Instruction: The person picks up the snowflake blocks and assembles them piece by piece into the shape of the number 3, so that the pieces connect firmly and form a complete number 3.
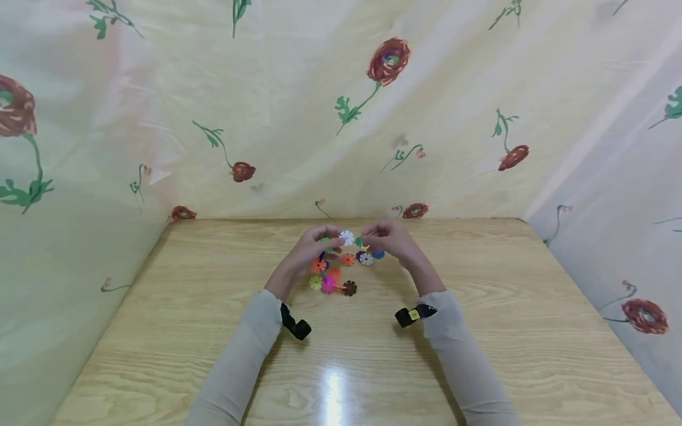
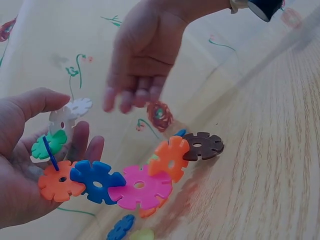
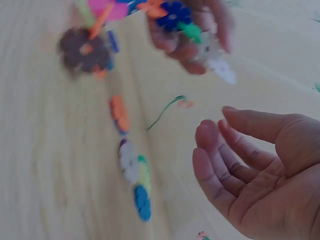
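Observation:
My left hand (image 1: 309, 247) pinches white flower-shaped plastic discs (image 2: 79, 107) between thumb and fingers. From these hangs a linked chain: a green disc (image 2: 49, 145), dark blue, an orange disc (image 2: 61, 181), a blue disc (image 2: 96, 183), a pink disc (image 2: 142, 187), another orange disc (image 2: 169, 160) and a brown disc (image 2: 202, 145) at its end. To the right, my right hand (image 1: 393, 241) hovers apart from the chain. Its fingers are loosely bent, and nothing lies in them in the right wrist view.
On the wooden table (image 1: 533, 307), near its back edge, lie more discs: an orange disc (image 3: 119, 114), a whitish disc (image 3: 129, 162) and a blue disc (image 3: 142, 202). A flower-printed cloth (image 1: 298, 118) hangs behind the table and along its sides.

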### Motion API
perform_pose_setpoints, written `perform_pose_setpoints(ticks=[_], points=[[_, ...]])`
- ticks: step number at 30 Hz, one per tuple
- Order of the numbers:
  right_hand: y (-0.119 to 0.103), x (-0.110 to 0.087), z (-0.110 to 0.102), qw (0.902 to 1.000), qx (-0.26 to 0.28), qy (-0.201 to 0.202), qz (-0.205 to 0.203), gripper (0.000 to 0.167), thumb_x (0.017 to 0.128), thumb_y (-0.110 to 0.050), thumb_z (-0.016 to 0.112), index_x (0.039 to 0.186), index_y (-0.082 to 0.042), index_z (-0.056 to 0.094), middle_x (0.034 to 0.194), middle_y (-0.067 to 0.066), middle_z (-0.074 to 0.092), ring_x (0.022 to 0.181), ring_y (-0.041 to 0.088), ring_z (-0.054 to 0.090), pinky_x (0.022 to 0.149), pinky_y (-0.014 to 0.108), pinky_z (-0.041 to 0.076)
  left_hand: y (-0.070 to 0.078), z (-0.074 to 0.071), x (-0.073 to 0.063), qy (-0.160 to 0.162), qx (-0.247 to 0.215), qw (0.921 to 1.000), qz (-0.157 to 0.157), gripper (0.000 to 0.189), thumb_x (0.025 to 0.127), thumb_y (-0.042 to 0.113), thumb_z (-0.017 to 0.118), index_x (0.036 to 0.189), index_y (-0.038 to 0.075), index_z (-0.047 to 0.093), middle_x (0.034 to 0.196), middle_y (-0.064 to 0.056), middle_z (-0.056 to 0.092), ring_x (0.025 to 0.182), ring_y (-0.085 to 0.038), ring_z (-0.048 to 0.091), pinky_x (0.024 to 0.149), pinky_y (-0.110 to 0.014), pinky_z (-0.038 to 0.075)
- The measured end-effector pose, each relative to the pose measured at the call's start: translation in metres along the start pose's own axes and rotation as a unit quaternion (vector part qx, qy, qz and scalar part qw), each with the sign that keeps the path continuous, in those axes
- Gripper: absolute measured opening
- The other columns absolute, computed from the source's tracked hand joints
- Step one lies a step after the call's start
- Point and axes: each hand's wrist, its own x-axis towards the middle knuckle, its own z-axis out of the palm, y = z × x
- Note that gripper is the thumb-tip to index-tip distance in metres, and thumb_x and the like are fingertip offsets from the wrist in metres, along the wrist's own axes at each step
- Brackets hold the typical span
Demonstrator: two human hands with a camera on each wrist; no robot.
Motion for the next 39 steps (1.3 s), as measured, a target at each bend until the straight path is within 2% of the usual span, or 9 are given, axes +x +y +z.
perform_pose_setpoints(ticks=[6,10,15,18,22,26,29,36,39], points=[[0.011,0.000,-0.003,0.9962,-0.077,-0.041,0.006,0.026,0.094,-0.005,0.070,0.115,0.010,0.065,0.086,0.012,0.066,0.078,0.027,0.066,0.073,0.040,0.061,0.000,-0.001,-0.001,-0.002,-0.005,1.0000,0.003,0.032,0.101,0.014,0.064,0.130,0.001,0.059,0.111,-0.005,0.059,0.095,-0.018,0.064,0.091,-0.042,0.061],[0.018,0.001,-0.003,0.9916,-0.120,-0.044,0.018,0.027,0.089,-0.002,0.074,0.114,0.006,0.067,0.082,0.007,0.063,0.071,0.022,0.062,0.065,0.033,0.058,0.000,0.000,0.000,-0.003,-0.010,0.9999,0.002,0.034,0.101,0.015,0.063,0.132,0.001,0.057,0.112,-0.005,0.058,0.094,-0.017,0.063,0.091,-0.044,0.061],[0.026,0.006,-0.001,0.9848,-0.162,-0.051,0.035,0.033,0.085,-0.004,0.080,0.115,0.001,0.068,0.073,0.003,0.060,0.062,0.014,0.055,0.057,0.025,0.048,-0.001,0.000,0.000,-0.004,-0.020,0.9998,-0.001,0.035,0.102,0.014,0.061,0.135,0.002,0.055,0.117,-0.006,0.058,0.093,-0.018,0.064,0.084,-0.036,0.063],[0.026,0.008,0.001,0.9810,-0.183,-0.052,0.038,0.035,0.084,-0.006,0.081,0.116,0.000,0.069,0.071,0.002,0.059,0.061,0.014,0.055,0.056,0.023,0.048,-0.001,0.000,0.000,-0.003,-0.025,0.9997,-0.003,0.035,0.103,0.014,0.060,0.136,0.003,0.054,0.118,-0.005,0.059,0.092,-0.018,0.064,0.082,-0.035,0.063],[0.026,0.009,0.005,0.9771,-0.203,-0.047,0.042,0.032,0.084,-0.005,0.081,0.113,-0.001,0.070,0.069,0.001,0.057,0.059,0.012,0.052,0.053,0.022,0.046,0.000,0.001,0.000,0.003,-0.028,0.9996,-0.006,0.033,0.104,0.014,0.059,0.136,0.006,0.054,0.113,-0.003,0.062,0.089,-0.016,0.065,0.091,-0.045,0.061],[0.026,0.010,0.007,0.9748,-0.217,-0.036,0.035,0.028,0.083,-0.002,0.081,0.109,0.000,0.071,0.069,0.002,0.054,0.057,0.011,0.048,0.052,0.022,0.042,0.001,0.000,0.000,0.007,-0.035,0.9993,-0.007,0.033,0.103,0.013,0.058,0.135,0.007,0.053,0.109,-0.003,0.063,0.087,-0.014,0.065,0.103,-0.060,0.052],[0.026,0.010,0.008,0.9760,-0.214,-0.026,0.031,0.028,0.081,0.000,0.082,0.105,0.000,0.069,0.075,0.003,0.054,0.063,0.013,0.049,0.054,0.022,0.043,0.002,-0.001,-0.001,0.008,-0.036,0.9993,-0.006,0.033,0.104,0.014,0.058,0.136,0.007,0.052,0.111,-0.004,0.062,0.087,-0.014,0.065,0.103,-0.061,0.052],[0.029,0.010,0.005,0.9878,-0.147,-0.013,0.051,0.023,0.082,0.002,0.079,0.102,0.001,0.067,0.085,0.006,0.058,0.073,0.016,0.055,0.061,0.023,0.050,0.003,-0.003,-0.001,0.009,-0.032,0.9994,-0.006,0.036,0.105,0.016,0.057,0.139,0.008,0.049,0.127,-0.019,0.058,0.087,-0.014,0.065,0.085,-0.039,0.062],[0.029,0.010,0.003,0.9919,-0.115,-0.011,0.053,0.019,0.087,-0.001,0.076,0.103,0.001,0.067,0.088,0.007,0.062,0.075,0.017,0.059,0.064,0.025,0.053,0.003,-0.003,-0.001,0.009,-0.031,0.9995,-0.005,0.036,0.105,0.017,0.056,0.139,0.008,0.048,0.133,-0.024,0.055,0.087,-0.014,0.065,0.089,-0.042,0.061]])
